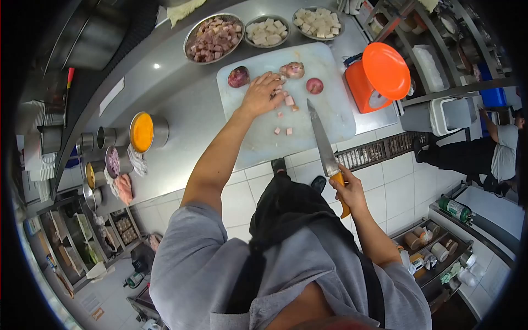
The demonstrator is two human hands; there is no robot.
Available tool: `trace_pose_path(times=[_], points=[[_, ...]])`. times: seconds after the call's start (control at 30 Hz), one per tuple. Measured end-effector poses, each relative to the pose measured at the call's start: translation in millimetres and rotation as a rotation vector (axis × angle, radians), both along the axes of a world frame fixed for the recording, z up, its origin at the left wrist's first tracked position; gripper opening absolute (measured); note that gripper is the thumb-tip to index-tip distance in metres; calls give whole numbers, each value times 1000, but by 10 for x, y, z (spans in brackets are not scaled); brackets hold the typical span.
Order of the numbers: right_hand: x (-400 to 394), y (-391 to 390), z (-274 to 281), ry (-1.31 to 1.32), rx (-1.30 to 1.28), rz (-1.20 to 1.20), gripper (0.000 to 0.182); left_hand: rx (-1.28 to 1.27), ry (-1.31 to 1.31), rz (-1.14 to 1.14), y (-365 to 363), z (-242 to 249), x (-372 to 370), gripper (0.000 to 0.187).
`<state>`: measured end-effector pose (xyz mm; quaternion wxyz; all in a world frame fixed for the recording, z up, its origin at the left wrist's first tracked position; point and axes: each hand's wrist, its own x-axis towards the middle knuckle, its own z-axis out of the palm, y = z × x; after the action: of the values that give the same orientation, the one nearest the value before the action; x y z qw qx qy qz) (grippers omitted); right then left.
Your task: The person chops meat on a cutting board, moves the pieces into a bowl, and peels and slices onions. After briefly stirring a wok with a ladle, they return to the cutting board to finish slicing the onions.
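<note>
My right hand (pixel 350 188) grips the yellow-orange handle of a large kitchen knife (pixel 323 139), its blade reaching over the right part of the white cutting board (pixel 256 144). My left hand (pixel 263 93) lies on the board, fingers stretched out beside small pink cubes (pixel 289 100); what is under the palm is hidden. A dark red, onion-like piece (pixel 238 77) sits left of that hand. Beyond the fingertips is a pale pinkish lump (pixel 292 70). Farther right lies a round, reddish piece (pixel 314 86). Two loose cubes (pixel 283 131) rest lower on the board.
Behind the board stand a bowl of pink-brown cubes (pixel 214 41) and two bowls of white cubes (pixel 268 32) (pixel 318 24). An orange scale (pixel 366 87) is at the right. Pots, one with yellow contents (pixel 143 132), line the left counter. Another person (pixel 473 157) is at far right.
</note>
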<state>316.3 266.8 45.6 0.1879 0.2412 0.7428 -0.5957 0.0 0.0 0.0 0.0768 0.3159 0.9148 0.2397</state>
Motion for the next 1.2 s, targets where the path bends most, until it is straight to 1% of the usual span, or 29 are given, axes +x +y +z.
trace_pose_path(times=[0.07, 0.1, 0.17, 0.2, 0.23, 0.27, 0.3, 0.33, 0.37, 0.4, 0.43, 0.5, 0.53, 0.6, 0.63, 0.7, 0.73, 0.8, 0.87, 0.9, 0.93, 0.97, 1.0, 1.03, 1.07, 1.1, 1.13, 1.2], points=[[-26, -109, -38, 18, -96, -42, 63, 150, 99, 25, -88, 57, 307, 56], [-17, -125, -98, 6, -114, -36, 63, 132, 88, 31, -40, 31, 564, 56], [-182, -210, -62, -10, -76, 44, 63, 193, 267, 145, 149, 160, 967, 49], [-247, -282, -83, 8, -69, 107, 63, 185, 263, 151, 239, 218, 1121, 49], [-328, -358, -83, 4, -70, 114, 63, 161, 324, 248, 348, 264, 1245, 46], [-413, -470, -80, 21, -80, 201, 63, 132, 386, 346, 389, 264, 1308, 43], [-483, -569, -87, 36, -87, 290, 63, 126, 383, 357, 386, 152, 1301, 43], [-536, -668, -139, 19, -178, 278, 64, 203, 378, 454, 362, 11, 1263, 40], [-555, -707, -134, 16, -179, 293, 64, 281, 375, 553, 331, -122, 1245, 38], [-606, -728, -108, 20, -197, 292, 65, 356, 404, 602, 323, -136, 1224, 32], [-649, -745, -96, 25, -213, 289, 65, 359, 410, 615, 319, -147, 1192, 32], [-647, -708, -52, 18, -164, 309, 65, 511, 343, 638, 328, -92, 1164, 24], [-645, -668, 29, 38, -136, 316, 65, 522, 345, 646, 359, -26, 1158, 24], [-686, -619, 266, 70, -74, 338, 64, 630, 414, 665, 417, 184, 1110, 24], [-737, -640, 364, 75, -62, 345, 64, 641, 419, 672, 401, 312, 1047, 24], [-923, -714, 553, 167, -36, 333, 63, 734, 480, 678, 313, 583, 805, 23], [-1127, -820, 761, 184, 29, 369, 62, 737, 496, 687, 219, 698, 617, 23], [-1612, -1066, 908, 265, -49, 365, 61, 775, 635, 638, -62, 906, 99, 24], [-2211, -1329, 1017, 292, -106, 397, 61, 699, 424, 709, -386, 1080, -419, 25], [-2420, -1446, 1110, 299, -99, 393, 61, 583, 538, 730, -538, 1034, -765, 26], [-2584, -1555, 1203, 253, -197, 351, 60, 464, 644, 749, -686, 954, -1105, 28], [-2663, -1600, 1226, 201, -293, 308, 60, 523, 627, 708, -826, 872, -1380, 32], [-2662, -1553, 1103, 192, -285, 299, 60, 581, 604, 667, -957, 759, -1611, 36], [-2609, -1452, 896, 239, -179, 311, 58, 584, 583, 660, -1126, 531, -1832, 36], [-2529, -1330, 756, 281, -74, 322, 57, 417, 569, 595, -1277, 282, -2001, 36], [-2325, -1192, 738, 309, 162, 337, 56, 253, 556, 526, -1314, 116, -2060, 37], [-2032, -1025, 754, 336, 395, 359, 54, 253, 540, 521, -1281, 152, -1947, 37], [-1420, -568, 351, 532, 493, 335, 54, 596, 760, 506, -1253, 498, -1393, 30]])
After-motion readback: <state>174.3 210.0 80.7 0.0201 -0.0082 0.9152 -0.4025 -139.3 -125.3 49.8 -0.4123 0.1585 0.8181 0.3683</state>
